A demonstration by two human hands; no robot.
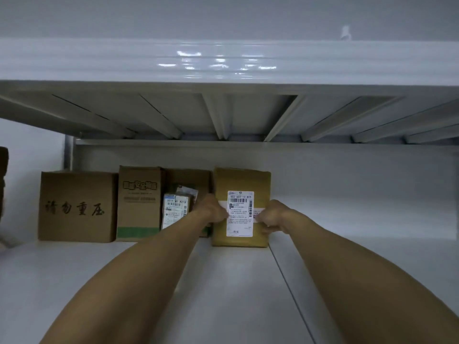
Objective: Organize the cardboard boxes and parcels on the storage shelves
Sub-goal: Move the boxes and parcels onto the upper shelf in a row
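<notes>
Both hands clamp the tan parcel (242,181): left hand (215,210) on its left edge, right hand (269,219) on its right, fingertips hidden. It stands upright on the shelf (223,281), just beside a brown box (188,178) partly hidden by a small labelled packet (173,209).

Head view, single camera. Position: at the near edge of a shelf bay, height between lower shelf (87,276) and upper shelf (173,112). Facing: straight in toward the far wall (352,175). Range: close; row of boxes (139,207) far, left of centre.
</notes>
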